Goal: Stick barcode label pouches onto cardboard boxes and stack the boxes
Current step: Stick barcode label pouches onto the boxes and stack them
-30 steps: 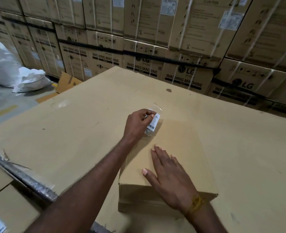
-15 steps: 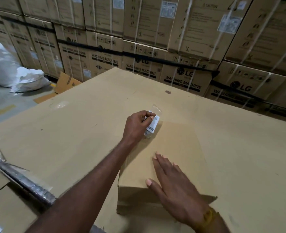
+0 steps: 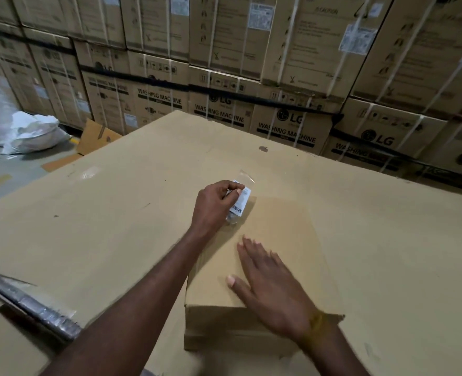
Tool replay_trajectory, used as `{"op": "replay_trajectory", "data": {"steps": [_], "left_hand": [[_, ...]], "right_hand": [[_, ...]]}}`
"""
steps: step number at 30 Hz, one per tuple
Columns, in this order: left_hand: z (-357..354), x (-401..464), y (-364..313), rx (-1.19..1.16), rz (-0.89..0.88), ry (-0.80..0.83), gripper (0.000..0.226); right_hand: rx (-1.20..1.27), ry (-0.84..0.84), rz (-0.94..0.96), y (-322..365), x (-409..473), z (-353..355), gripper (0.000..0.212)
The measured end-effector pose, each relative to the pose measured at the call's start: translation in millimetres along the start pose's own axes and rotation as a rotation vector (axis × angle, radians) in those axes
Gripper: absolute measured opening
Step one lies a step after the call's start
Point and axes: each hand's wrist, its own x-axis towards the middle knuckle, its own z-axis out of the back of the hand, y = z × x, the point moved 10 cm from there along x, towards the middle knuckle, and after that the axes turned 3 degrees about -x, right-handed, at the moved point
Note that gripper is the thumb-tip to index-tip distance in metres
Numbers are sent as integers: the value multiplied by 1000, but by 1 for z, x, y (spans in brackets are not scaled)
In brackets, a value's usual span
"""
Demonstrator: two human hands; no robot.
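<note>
A plain cardboard box (image 3: 284, 232) lies on a large cardboard sheet (image 3: 116, 213) in front of me. My left hand (image 3: 213, 210) pinches a clear barcode label pouch (image 3: 240, 203) with a white barcode slip inside, held at the box's far left corner. My right hand (image 3: 273, 289) rests flat on the box top near its front edge, fingers straight and spread. A yellow band circles that wrist.
Strapped washing machine cartons (image 3: 278, 77) stand stacked in a wall behind the sheet. White sacks (image 3: 21, 131) lie on the floor at left, beside a loose cardboard piece (image 3: 97, 137). A taped edge (image 3: 34, 310) runs along the near left. A small round mark (image 3: 263, 149) sits on the sheet.
My right hand has slid a little back toward the box's front edge. The left hand and the pouch stay at the far corner of the box.
</note>
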Motion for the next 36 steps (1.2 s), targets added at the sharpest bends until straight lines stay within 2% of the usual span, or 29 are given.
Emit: {"op": "replay_trajectory", "data": {"steps": [3,7,9,12,14,15,17,19,21,23,27,29,33,36], "left_hand": [[1,2,-1,5,-7,2,14],[-1,3,0,18,-9,20,14],[-2,3,2,17,-4,30,15],[-1,1,3,20,8,26,15],[0,1,2,21,9,18,15],[0,1,1,27,7,15,15],[0,1,-1,42,2,13,15],[-1,1,-2,43,-3,11,15],[-1,0,-2,46,-4,5,15],[1,0,-3,56,-1,1,14],[2,-2,-6,43,15,11,15],[3,-5,-7,-13,54,13,15],[5,-30,-16,-83,145,75,17],[12,-73,-25,1,139,94,19]], "right_hand": [[-12,42,75,17,-22,-5,75],[20,17,163,-9,14,8,60],[-5,-42,-5,-66,46,19,62],[32,-93,-504,-169,53,41,72],[107,-152,-616,-183,40,48,75],[113,-213,-566,-167,34,53,72],[124,-287,-319,-105,24,56,66],[140,-202,-40,-36,16,42,62],[81,-88,117,-3,16,21,61],[47,-109,87,-22,30,20,59],[52,-190,-357,-129,35,38,64],[122,-221,-450,-152,15,41,69],[358,-272,-316,-116,-30,31,75],[326,-272,-257,-95,-51,22,79]]}}
